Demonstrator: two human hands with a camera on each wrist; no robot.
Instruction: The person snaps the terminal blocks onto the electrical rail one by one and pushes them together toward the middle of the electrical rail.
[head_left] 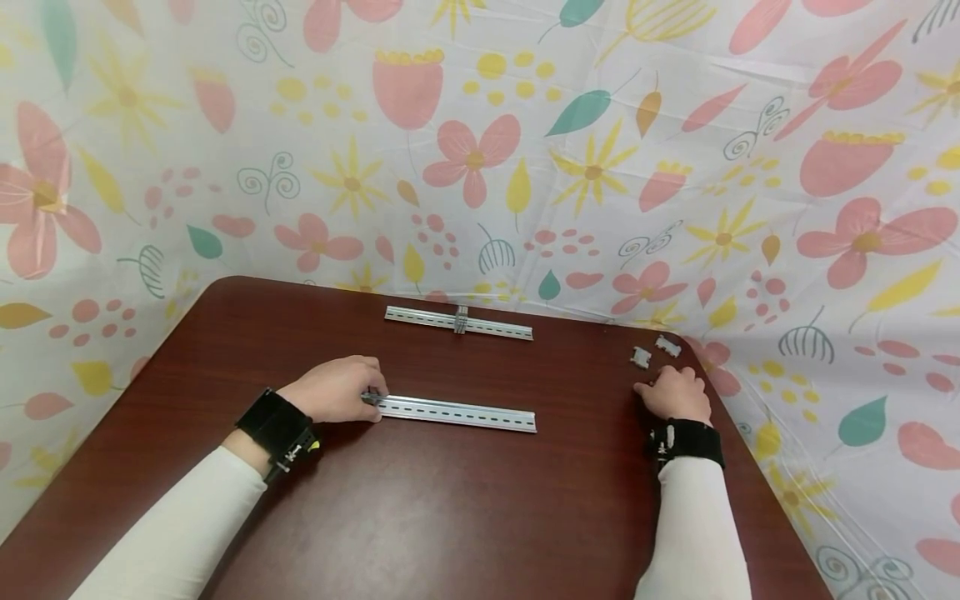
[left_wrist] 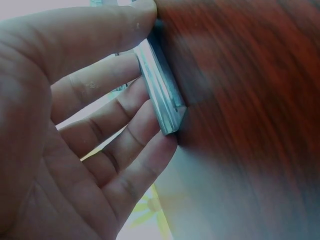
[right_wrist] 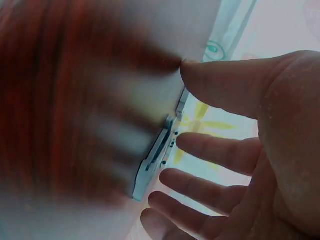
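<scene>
A slotted metal DIN rail (head_left: 457, 413) lies across the middle of the table. My left hand (head_left: 337, 390) pinches its left end, thumb on one side and fingertips on the other. The rail's end (left_wrist: 162, 95) shows between them in the left wrist view. Over at the table's right side, my right hand (head_left: 678, 396) is held low with its fingers spread and nothing between them. Just beyond its fingertips lie two small grey plastic clip-like pieces, a nearer one (head_left: 641, 357) and a farther one (head_left: 668, 346). In the right wrist view, a grey piece (right_wrist: 152, 162) appears near the fingers, apart from them.
A second DIN rail (head_left: 420, 317) lies near the back edge, with several grey pieces (head_left: 461, 320) mounted near its middle. The dark red-brown table (head_left: 450, 508) has rounded back corners. A flower-patterned sheet (head_left: 480, 167) hangs right behind it and along the sides.
</scene>
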